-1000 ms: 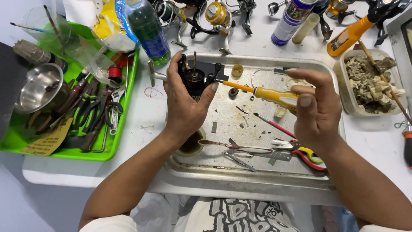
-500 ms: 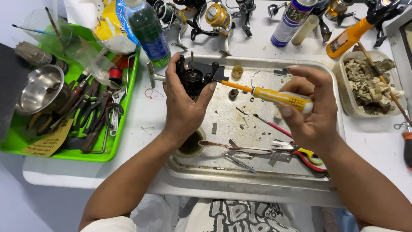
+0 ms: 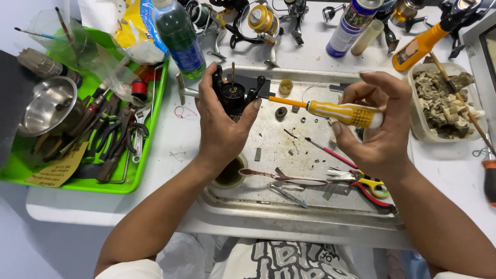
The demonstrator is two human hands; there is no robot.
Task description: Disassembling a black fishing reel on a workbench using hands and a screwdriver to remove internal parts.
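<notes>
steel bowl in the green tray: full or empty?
Empty. The steel bowl sits upright in the green tray, and its bare shiny inside shows, with nothing in it.
</notes>
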